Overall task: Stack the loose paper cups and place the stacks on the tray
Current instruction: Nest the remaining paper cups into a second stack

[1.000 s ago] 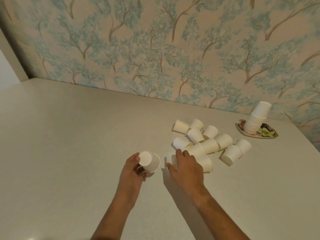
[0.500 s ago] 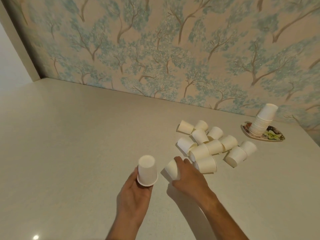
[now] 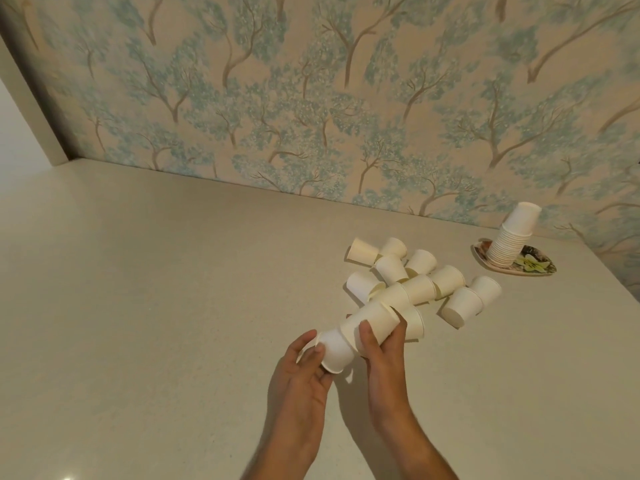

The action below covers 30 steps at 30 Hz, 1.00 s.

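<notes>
White cups meet: left fingers [image 3: 313, 344] grip one [image 3: 334, 353], right fingers [image 3: 367, 336] grip another [image 3: 370, 322].

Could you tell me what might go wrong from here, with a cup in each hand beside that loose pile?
1. The right hand holds its cup right against the loose cups; a careless move could send them rolling.
2. The left hand's cup meets the other at an angle, so nesting could jam.
3. The stack on the tray leans and may topple when more arrive.

Right hand [image 3: 382, 344] lifted its cup [image 3: 369, 322] against left's cup [image 3: 334, 351].
</notes>
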{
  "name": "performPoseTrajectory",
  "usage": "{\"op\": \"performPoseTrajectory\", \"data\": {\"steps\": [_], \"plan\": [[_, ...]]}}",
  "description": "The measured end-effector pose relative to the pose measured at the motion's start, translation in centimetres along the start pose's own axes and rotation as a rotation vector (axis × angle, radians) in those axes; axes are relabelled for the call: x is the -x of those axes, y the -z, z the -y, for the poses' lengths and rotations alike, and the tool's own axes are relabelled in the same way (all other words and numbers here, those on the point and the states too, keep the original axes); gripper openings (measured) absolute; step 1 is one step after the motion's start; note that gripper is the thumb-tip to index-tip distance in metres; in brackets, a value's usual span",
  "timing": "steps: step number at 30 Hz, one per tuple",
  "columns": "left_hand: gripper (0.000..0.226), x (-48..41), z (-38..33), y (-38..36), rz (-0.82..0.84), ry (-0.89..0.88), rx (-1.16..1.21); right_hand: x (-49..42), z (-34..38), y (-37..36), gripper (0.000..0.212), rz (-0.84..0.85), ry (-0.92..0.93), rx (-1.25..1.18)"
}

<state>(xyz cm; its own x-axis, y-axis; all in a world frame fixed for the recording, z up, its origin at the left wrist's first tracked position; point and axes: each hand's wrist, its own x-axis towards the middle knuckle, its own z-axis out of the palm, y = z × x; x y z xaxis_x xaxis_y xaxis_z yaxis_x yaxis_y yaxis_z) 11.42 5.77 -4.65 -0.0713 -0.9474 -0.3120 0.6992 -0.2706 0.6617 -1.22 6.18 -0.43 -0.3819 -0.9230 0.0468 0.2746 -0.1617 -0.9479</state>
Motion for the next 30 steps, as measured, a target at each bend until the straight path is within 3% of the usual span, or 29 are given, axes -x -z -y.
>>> {"op": "performPoseTrajectory", "data": {"steps": [6, 12, 14, 17, 19, 23, 27, 30], "plan": [[0.043, 1.3, -0.3, -1.9, 0.112, 0.015, -0.007, 1.2, -1.2, 0.1, 0.077, 0.017, -0.024, -0.019], [0.044, 2.0, -0.4, -3.2, 0.082, 0.063, 0.026, 1.5, -2.1, 1.4, 0.053, 0.107, -0.100, 0.032], [0.039, 1.9, -0.4, -3.1, 0.049, 0.063, 0.017, 0.8, -1.8, 2.4, 0.042, 0.042, 0.005, 0.117], [0.038, 1.4, -0.3, -2.4, -0.010, 0.068, -0.033, -1.3, -0.5, 5.5, 0.026, -0.176, 0.311, 0.292], [0.040, 1.2, -0.3, -2.0, -0.024, 0.071, -0.046, -3.5, 0.2, 8.0, 0.023, -0.218, 0.482, 0.543], [0.060, 0.8, -0.2, -1.5, -0.073, 0.087, -0.011, -7.0, 0.7, 11.4, 0.043, -0.012, 0.494, 1.036], [0.066, 0.4, 0.4, -1.3, -0.095, 0.066, 0.044, -7.7, -0.4, 12.6, 0.070, 0.257, 0.383, 1.286], [0.054, -0.1, 0.7, -1.3, -0.121, 0.071, 0.036, -7.5, -1.5, 12.3, 0.071, 0.248, 0.378, 1.409]]}}
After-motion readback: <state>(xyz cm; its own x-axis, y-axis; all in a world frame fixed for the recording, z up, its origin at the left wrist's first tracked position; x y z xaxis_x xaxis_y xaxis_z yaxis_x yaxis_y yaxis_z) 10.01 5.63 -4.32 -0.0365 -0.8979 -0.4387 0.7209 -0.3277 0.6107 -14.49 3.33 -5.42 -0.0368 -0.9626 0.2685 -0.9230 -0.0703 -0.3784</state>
